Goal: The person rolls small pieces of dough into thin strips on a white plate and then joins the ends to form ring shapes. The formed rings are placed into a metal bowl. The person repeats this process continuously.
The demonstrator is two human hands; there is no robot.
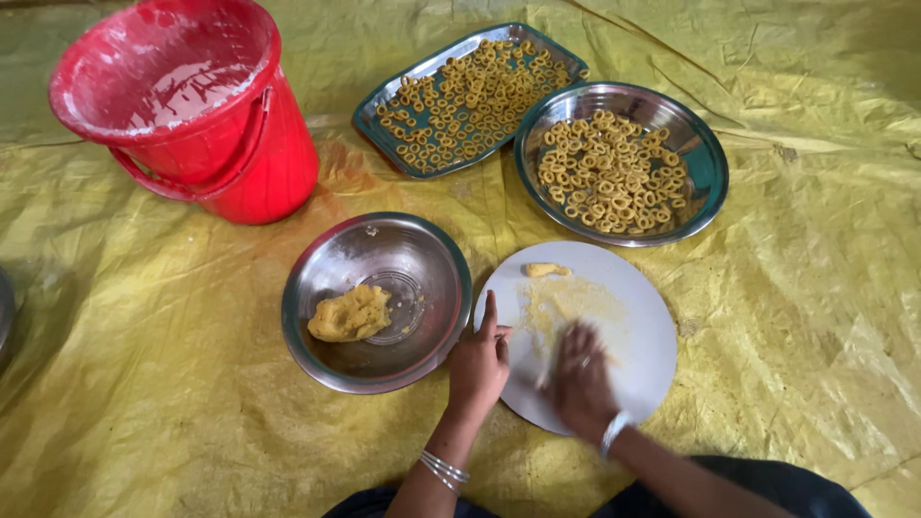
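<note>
Your left hand (479,362) rests at the left rim of the white disc (633,317), fingers loosely curled with the forefinger pointing up along the edge; it grips nothing. Your right hand (579,379) lies flat, palm down, on the disc's lower middle, blurred, fingers together and pressed to the surface. Whether any dough is under the palm you cannot tell. The two hands are near each other but not touching.

The disc carries a smear of yellow crumbs (566,302) just above your right hand, and a small dough bit (546,270) sits near its top edge.

Just left of the disc, touching or nearly touching its rim, stands a steel bowl (384,249) with a dough lump (350,315) in its lower left part.

Above the disc is a round steel plate (705,173) heaped with small dough rings (609,173). To its left, a rectangular tray (369,120) lies at a slant, also covered with rings (465,101).

A red bucket (249,163), its inside coated white, stands at the upper left, well apart from your hands. Everything rests on a yellow sheet (144,384).
</note>
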